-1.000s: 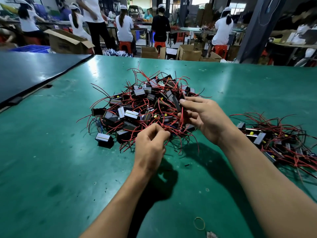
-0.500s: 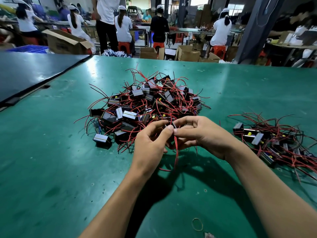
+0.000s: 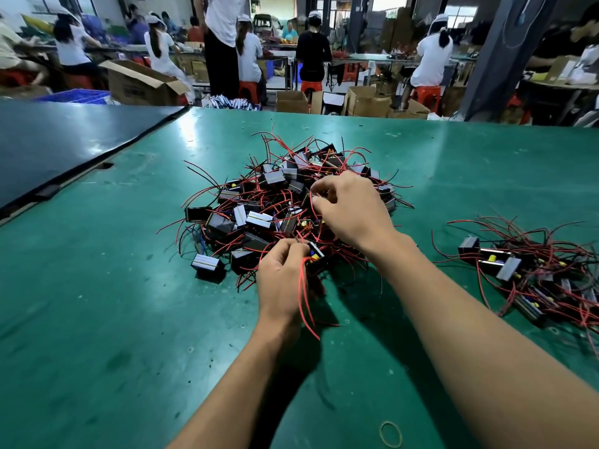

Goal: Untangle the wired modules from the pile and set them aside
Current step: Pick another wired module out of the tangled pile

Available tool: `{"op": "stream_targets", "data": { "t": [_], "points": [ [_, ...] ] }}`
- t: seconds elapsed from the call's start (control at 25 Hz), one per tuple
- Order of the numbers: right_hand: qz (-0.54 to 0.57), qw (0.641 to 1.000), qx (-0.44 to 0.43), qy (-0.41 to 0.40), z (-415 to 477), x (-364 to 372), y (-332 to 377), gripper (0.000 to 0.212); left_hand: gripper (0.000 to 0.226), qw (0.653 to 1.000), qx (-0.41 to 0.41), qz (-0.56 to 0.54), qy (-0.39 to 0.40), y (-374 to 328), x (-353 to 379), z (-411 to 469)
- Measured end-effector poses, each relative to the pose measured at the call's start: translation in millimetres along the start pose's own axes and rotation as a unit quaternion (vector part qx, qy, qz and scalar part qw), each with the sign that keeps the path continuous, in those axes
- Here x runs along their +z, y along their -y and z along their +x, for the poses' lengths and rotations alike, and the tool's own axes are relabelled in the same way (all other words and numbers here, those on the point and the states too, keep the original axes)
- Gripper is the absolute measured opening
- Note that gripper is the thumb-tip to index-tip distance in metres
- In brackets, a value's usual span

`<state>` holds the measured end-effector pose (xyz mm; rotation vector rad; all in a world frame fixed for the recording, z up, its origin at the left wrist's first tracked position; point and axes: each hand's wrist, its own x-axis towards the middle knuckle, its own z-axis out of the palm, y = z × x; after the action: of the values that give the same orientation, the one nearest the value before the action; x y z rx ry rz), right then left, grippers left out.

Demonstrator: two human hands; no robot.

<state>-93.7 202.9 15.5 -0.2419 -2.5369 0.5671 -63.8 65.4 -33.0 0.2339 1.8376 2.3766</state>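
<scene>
On the green table point(image 3: 97, 319), head view: both hands at the pile point(image 3: 259, 218).
I see my left hand point(image 3: 282, 280) curled round a module point(image 3: 317, 257) at the pile's near edge, its red wires point(image 3: 304, 303) trailing down. My right hand point(image 3: 353, 212) pinches a red lead point(image 3: 311, 199) over the pile. A second heap point(image 3: 534, 273) lies well apart, right.

Head camera, looking forward and down over the green table point(image 3: 97, 319).
The single wide-angle view sat close above both forearms, the left hand point(image 3: 282, 280) and right hand point(image 3: 353, 215) near centre frame, the pile of wired modules point(image 3: 259, 218) just beyond, the second bundle of modules point(image 3: 505, 270) at the right edge, and the workshop across the top.
</scene>
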Motion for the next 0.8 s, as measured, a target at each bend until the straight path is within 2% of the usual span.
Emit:
{"op": "stream_targets", "data": {
  "t": [0.04,0.12,0.2,0.24,0.36,0.44,0.6,0.72,0.8],
  "points": [
    [-0.047,0.999,0.019,0.011,8,3,-1,0.028,0.022,1.0,0.0,0.008,0.009,2,1,-1],
    [-0.094,0.99,0.058,0.085,22,7,-5,0.037,0.019,0.999,0.006,0.025,0.028,6,3,-1],
    [-0.072,0.981,0.083,0.161,28,8,-7,0.037,0.016,0.998,0.017,0.048,0.047,7,4,-2],
    [-0.064,0.98,0.085,0.167,28,8,-6,0.034,0.015,0.997,0.018,0.056,0.054,8,4,-3],
    [-0.045,0.993,0.086,0.073,22,5,-5,0.028,0.013,0.994,0.017,0.086,0.059,8,4,-2],
    [0.019,0.994,0.106,-0.002,20,-1,-4,0.028,0.012,0.993,0.015,0.096,0.063,9,4,-2],
    [0.162,0.969,0.152,-0.108,29,-26,-7,0.037,0.011,0.991,0.02,0.116,0.071,9,3,-3],
    [0.222,0.956,0.138,-0.135,30,-43,-9,0.033,0.011,0.988,0.027,0.132,0.081,10,3,-3],
    [0.253,0.951,0.149,-0.093,32,-49,-12,0.036,0.011,0.986,0.033,0.14,0.082,11,3,-4]
  ]
}}
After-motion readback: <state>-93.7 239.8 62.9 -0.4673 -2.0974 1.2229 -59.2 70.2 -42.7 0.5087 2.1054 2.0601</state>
